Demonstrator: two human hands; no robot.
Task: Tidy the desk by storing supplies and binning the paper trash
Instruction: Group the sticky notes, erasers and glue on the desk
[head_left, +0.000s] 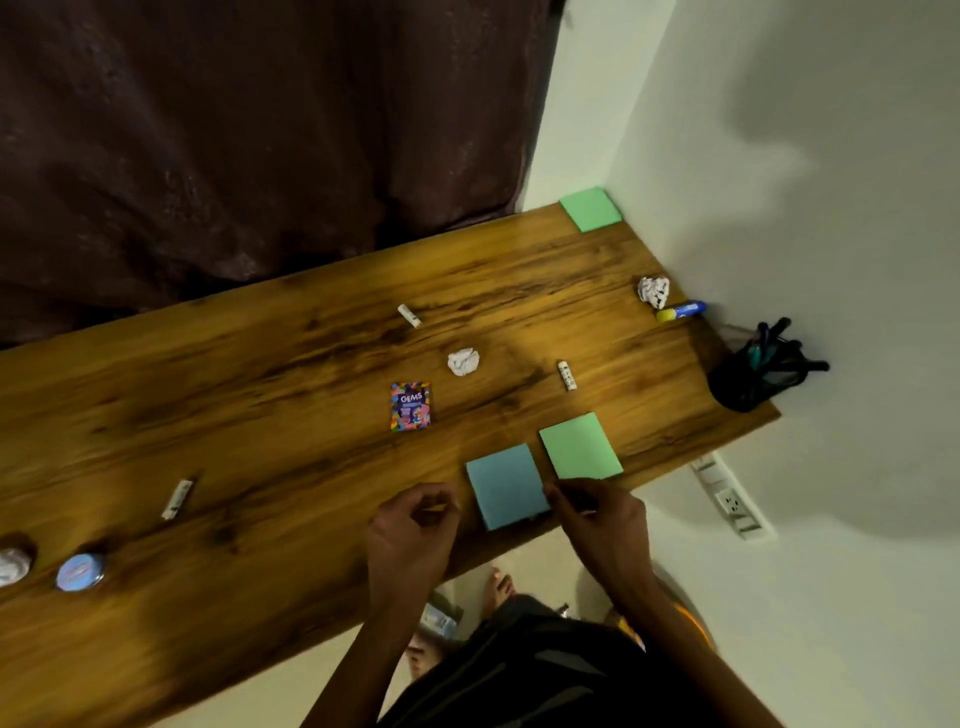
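Note:
On the wooden desk (260, 415) lie two crumpled paper balls (463, 361) (653, 291), a blue sticky pad (506, 486) and two green pads (581, 447) (591, 209). Small white sticks (409, 315) (567, 375) (177, 499), a blue glue stick (681, 310) and a GEMS packet (410, 406) are scattered around. My left hand (413, 530) hovers left of the blue pad with curled fingers; a yellowish glimpse shows between them. My right hand (597, 514) has its curled fingers at the blue pad's right edge, pinching it.
A black pen holder (753, 374) full of pens stands in the desk's right corner by the white wall. A round blue tin (80, 571) and a whitish object (13, 566) sit at the far left. A dark curtain hangs behind the desk. My feet stand below its front edge.

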